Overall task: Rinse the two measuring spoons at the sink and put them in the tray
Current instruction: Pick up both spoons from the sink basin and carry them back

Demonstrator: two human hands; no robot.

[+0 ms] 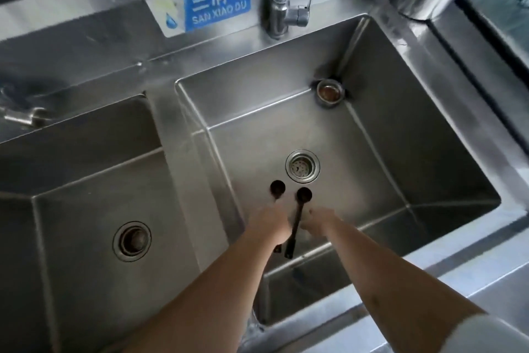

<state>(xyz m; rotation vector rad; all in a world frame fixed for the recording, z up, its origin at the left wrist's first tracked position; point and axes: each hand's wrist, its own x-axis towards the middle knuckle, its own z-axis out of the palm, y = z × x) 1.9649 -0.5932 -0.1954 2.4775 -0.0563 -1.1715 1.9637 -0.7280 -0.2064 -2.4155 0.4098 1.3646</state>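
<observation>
Two spoons: just my side of the drain [302, 166]
Left hand [270, 221]: grips left spoon [277, 189]
Right hand [319, 222]: grips right spoon [299, 209]

Dim, soft daylight; glare on steel sink [429, 135]; overall blur, edges distorted.

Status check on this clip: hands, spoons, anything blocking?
Left hand and right hand each grip one black spoon over the right basin. No water seen running from tap. Nothing blocking.
</observation>
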